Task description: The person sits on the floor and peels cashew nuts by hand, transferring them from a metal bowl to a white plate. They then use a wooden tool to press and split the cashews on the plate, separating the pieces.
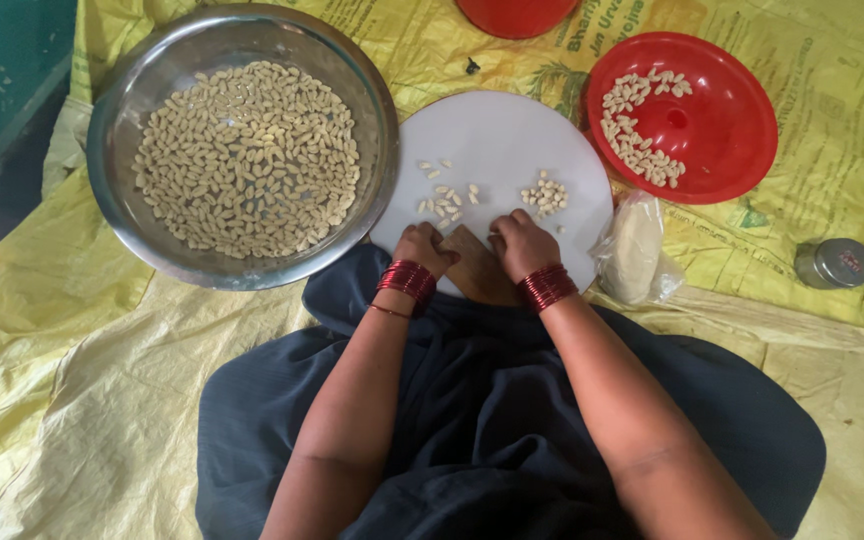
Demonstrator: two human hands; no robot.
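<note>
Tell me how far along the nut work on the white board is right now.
Looks early. Done: a curved row of pale nuts lies in the red plate. In hand: left hand and right hand rest at the near edge of the white board, two small clusters lying beyond the fingers. Left: the steel bowl holds a broad, full layer.

Pale peeled nuts (545, 194) scattered on round white board (512, 135).
</note>
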